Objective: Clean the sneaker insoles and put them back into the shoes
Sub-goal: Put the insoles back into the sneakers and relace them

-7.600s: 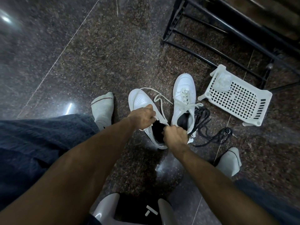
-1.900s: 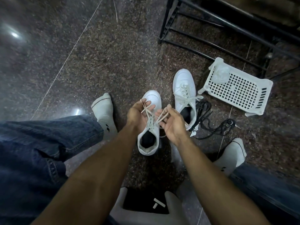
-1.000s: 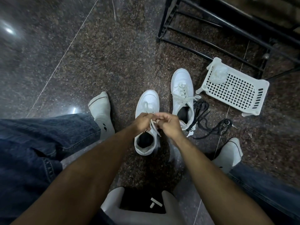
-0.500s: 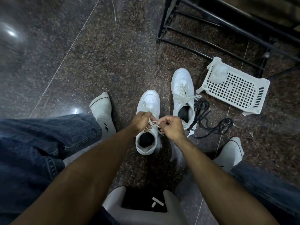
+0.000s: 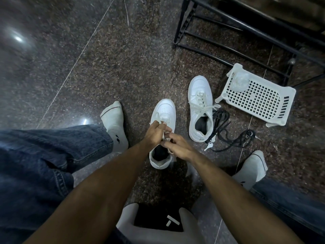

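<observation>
Both hands, left point(image 5: 154, 132) and right point(image 5: 177, 147), have drawn together, pinching the near sneaker's point(image 5: 162, 131) laces point(image 5: 164, 135).

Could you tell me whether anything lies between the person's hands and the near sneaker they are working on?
Nothing visible does. The left hand and right hand are both already at the laces over the near sneaker. The other sneaker, the black cord and the basket all lie off to the right.
</observation>
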The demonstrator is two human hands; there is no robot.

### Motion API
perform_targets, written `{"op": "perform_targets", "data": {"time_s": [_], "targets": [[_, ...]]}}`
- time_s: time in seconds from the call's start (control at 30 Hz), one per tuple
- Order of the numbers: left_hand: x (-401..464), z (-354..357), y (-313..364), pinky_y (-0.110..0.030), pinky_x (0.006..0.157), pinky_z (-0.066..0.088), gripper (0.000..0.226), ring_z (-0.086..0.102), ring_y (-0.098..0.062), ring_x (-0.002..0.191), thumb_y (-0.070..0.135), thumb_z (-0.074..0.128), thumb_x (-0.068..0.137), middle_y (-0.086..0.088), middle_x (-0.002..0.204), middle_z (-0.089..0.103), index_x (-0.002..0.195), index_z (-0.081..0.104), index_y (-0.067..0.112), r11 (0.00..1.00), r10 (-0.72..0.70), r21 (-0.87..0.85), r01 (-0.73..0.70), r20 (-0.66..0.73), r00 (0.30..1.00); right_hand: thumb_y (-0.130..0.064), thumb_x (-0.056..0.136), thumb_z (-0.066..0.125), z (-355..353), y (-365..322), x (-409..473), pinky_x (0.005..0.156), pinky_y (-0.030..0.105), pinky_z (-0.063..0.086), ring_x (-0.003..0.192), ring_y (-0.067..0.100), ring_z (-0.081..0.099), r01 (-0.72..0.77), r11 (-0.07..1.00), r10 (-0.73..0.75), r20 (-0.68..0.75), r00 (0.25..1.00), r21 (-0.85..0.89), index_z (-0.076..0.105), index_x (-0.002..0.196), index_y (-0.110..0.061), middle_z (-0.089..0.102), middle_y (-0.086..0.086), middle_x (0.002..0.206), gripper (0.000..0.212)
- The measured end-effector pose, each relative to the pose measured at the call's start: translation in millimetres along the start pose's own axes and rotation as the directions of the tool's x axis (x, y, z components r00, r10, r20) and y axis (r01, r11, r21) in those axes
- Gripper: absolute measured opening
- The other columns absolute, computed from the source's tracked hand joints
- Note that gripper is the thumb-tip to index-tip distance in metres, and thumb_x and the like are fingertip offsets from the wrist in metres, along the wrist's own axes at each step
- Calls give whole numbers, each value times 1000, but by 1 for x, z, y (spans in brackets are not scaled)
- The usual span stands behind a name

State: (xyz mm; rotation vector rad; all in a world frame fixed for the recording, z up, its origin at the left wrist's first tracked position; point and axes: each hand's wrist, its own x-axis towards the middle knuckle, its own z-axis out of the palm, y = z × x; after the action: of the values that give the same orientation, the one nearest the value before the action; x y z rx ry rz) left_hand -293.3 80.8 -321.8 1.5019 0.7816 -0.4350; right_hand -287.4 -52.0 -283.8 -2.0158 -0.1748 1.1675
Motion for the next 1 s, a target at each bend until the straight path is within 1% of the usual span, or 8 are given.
{"op": "perform_targets", "data": {"time_s": [0.17, 0.3, 0.5, 0.63, 0.7, 0.77, 0.87, 1.0], "targets": [[2, -7, 3, -31, 78, 47, 35, 62, -19, 92, 37, 51, 83, -5, 99, 65, 78, 73, 10, 979, 55, 197, -56, 11, 998, -30, 86, 63, 16, 7, 18, 63, 39, 50, 64, 18, 59, -3, 998, 18, -223, 975, 65, 56, 60, -32, 60, -9, 65, 27], [0, -30, 6, -30, 74, 44, 21, 61, -18, 85, 37, 61, 81, -2, 89, 65, 76, 66, 17, 812, 175, 544, -212, 121, 977, -17, 93, 61, 18, 4, 20, 57, 28, 49, 58, 13, 55, -140, 891, 228, -159, 961, 433, 61, 73, -17, 62, 2, 66, 20], [-12, -46, -1, -33, 80, 51, 17, 62, -19, 97, 30, 68, 82, 2, 101, 67, 96, 70, 20, 553, 185, 762, -339, 284, 941, -22, 94, 62, 8, 1, 20, 57, 25, 51, 55, 9, 54, -231, 831, 297, -53, 953, 507, 65, 88, -11, 63, 3, 70, 12], [-21, -45, 4, -37, 88, 45, 21, 47, -18, 123, 28, 64, 82, 8, 130, 56, 100, 74, 22, 115, 451, 807, -579, 477, 754, -19, 88, 69, -2, -7, 23, 57, 26, 49, 55, 12, 54, -296, 841, 341, -19, 940, 453, 64, 88, -11, 63, 4, 67, 9], [-21, -46, 11, -37, 98, 35, 26, 36, -14, 136, 32, 60, 84, 14, 138, 51, 106, 73, 26, -33, 404, 804, -593, 553, 728, -16, 82, 76, -7, -8, 26, 50, 23, 45, 51, 13, 52, -272, 864, 323, -51, 945, 424, 64, 79, -9, 63, 8, 64, 14], [-16, -48, 15, -35, 103, 31, 28, 37, -12, 137, 32, 58, 84, 12, 133, 58, 108, 72, 26, 28, 329, 815, -578, 539, 776, -13, 81, 77, -8, -6, 30, 47, 22, 45, 50, 14, 53, -191, 911, 248, -114, 962, 364, 66, 70, -10, 64, 6, 61, 15], [-15, -46, 19, -28, 87, 42, 19, 62, -20, 107, 30, 64, 77, 3, 104, 72, 92, 75, 27, 356, 315, 810, -466, 365, 876, -21, 85, 70, -2, 3, 33, 62, 34, 57, 64, 18, 65, -23, 995, 46, -237, 971, 100, 71, 62, -28, 71, -6, 68, 24], [-16, -41, 27, -32, 75, 54, 13, 66, -20, 83, 28, 66, 75, -1, 81, 73, 79, 75, 20, 558, 174, 778, -289, 230, 957, -30, 83, 61, 7, 14, 28, 74, 38, 56, 83, 13, 68, 84, 983, -117, -212, 970, -161, 71, 96, -34, 74, -9, 90, 17]]}}
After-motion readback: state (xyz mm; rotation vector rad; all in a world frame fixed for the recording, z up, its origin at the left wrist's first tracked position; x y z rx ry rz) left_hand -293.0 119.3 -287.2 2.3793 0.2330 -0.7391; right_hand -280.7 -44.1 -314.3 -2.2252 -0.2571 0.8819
